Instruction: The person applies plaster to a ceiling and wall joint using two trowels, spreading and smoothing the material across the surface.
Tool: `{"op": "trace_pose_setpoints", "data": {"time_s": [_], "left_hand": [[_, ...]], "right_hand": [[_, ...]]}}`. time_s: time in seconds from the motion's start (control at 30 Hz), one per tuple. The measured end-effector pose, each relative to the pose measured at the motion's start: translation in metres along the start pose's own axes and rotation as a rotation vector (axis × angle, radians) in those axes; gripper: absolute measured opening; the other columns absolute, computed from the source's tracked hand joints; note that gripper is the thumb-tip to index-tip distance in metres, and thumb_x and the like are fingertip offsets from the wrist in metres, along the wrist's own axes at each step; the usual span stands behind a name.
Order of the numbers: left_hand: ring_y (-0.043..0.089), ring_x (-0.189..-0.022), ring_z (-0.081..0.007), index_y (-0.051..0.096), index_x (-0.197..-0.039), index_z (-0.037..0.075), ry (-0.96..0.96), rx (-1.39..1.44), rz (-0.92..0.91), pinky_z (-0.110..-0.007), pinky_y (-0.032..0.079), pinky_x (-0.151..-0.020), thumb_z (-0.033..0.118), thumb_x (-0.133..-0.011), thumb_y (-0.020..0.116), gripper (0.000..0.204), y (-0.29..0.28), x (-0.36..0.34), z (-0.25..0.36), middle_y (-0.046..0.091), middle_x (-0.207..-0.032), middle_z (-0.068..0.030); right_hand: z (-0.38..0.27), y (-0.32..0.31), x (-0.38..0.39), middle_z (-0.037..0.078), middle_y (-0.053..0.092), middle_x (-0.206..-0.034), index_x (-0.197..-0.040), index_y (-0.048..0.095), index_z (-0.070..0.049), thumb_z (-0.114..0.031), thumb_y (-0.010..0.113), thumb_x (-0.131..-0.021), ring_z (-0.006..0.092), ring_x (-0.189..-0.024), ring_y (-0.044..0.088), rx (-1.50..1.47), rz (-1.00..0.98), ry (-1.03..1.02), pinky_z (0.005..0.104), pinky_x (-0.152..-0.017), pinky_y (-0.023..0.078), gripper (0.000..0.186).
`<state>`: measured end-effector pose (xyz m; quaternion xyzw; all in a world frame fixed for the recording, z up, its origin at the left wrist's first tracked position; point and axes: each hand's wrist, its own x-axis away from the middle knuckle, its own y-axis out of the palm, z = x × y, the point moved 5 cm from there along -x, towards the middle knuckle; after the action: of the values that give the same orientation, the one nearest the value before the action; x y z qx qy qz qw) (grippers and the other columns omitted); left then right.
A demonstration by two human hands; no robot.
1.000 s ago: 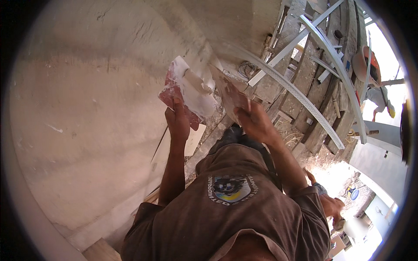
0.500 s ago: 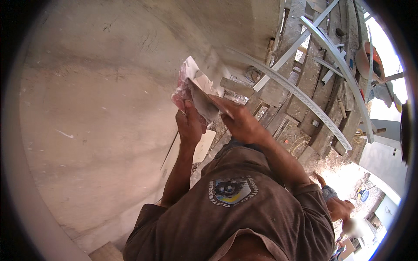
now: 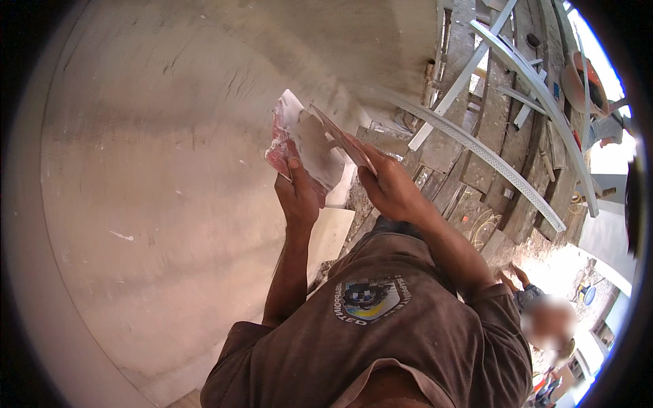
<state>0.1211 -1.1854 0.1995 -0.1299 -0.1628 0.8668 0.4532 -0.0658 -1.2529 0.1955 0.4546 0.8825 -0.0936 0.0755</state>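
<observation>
While your left hand (image 3: pixel 298 202) has fingers closed around the red board (image 3: pixel 278 158) and your right hand (image 3: pixel 396 192) around the scraper (image 3: pixel 348 145), much paste (image 3: pixel 322 160) is left on the board.

Weathered planks (image 3: pixel 469 170) lie right of a beige wall (image 3: pixel 156 204) (streaked with dark marks).

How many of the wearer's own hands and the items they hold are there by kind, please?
Hands: 2 (left hand, right hand)
Reddish board, in the left hand: 1
Thin flat tool, in the right hand: 1
Total: 4
</observation>
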Motion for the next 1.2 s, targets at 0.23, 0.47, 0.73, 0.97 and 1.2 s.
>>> {"op": "trace_pose_setpoints", "data": {"time_s": [0.23,0.47,0.73,0.97,1.2], "left_hand": [[0.042,-0.066,-0.0061,0.058,-0.103,-0.004,0.048,-0.019,-0.103,-0.025,0.035,-0.057,0.044,-0.103,0.042,0.051,0.015,-0.008,0.001,0.05,-0.072,0.0035],[0.044,-0.07,-0.0076,0.058,-0.111,-0.006,0.113,-0.078,-0.137,-0.026,0.037,-0.06,0.048,-0.104,0.037,0.059,0.018,-0.023,0.004,0.052,-0.078,0.0014],[0.04,-0.065,-0.0082,0.052,-0.091,0.0,0.129,-0.013,-0.121,-0.029,0.034,-0.055,0.05,-0.103,0.039,0.053,0.016,-0.04,0.006,0.046,-0.07,0.0034],[0.038,-0.062,-0.0083,0.047,-0.075,0.005,0.122,-0.087,-0.073,-0.028,0.032,-0.053,0.045,-0.104,0.039,0.05,0.013,-0.06,0.019,0.042,-0.065,0.0042],[0.038,-0.06,-0.0076,0.053,-0.084,0.0,0.111,-0.122,-0.096,-0.03,0.035,-0.051,0.032,-0.106,0.038,0.041,0.011,-0.06,0.008,0.038,-0.061,0.0061]], "right_hand": [[0.005,0.0,-0.014,0.027,0.049,-0.138,-0.147,0.035,-0.005,0.009,0.046,-0.081,0.0434,-0.123,0.051,-0.031,-0.006,-0.036,0.0442,-0.102,0.043,0.068],[0.015,-0.002,-0.024,0.026,0.045,-0.142,-0.147,0.033,-0.003,0.01,0.046,-0.078,0.0417,-0.13,0.046,0.049,-0.042,-0.111,0.0442,-0.109,0.039,0.071],[0.017,0.002,-0.026,0.026,0.043,-0.144,-0.147,0.033,-0.001,0.01,0.048,-0.076,0.0418,-0.13,0.045,0.024,-0.144,-0.161,0.045,-0.111,0.037,0.074],[0.015,-0.015,-0.021,0.028,0.052,-0.133,-0.147,0.036,-0.006,0.008,0.048,-0.082,0.0414,-0.118,0.055,-0.11,-0.355,0.232,0.0437,-0.1,0.043,0.067],[0.006,-0.022,-0.044,0.028,0.053,-0.132,-0.147,0.037,-0.008,0.006,0.045,-0.084,0.0415,-0.119,0.055,-0.04,-0.072,0.058,0.0442,-0.102,0.042,0.065]]}}
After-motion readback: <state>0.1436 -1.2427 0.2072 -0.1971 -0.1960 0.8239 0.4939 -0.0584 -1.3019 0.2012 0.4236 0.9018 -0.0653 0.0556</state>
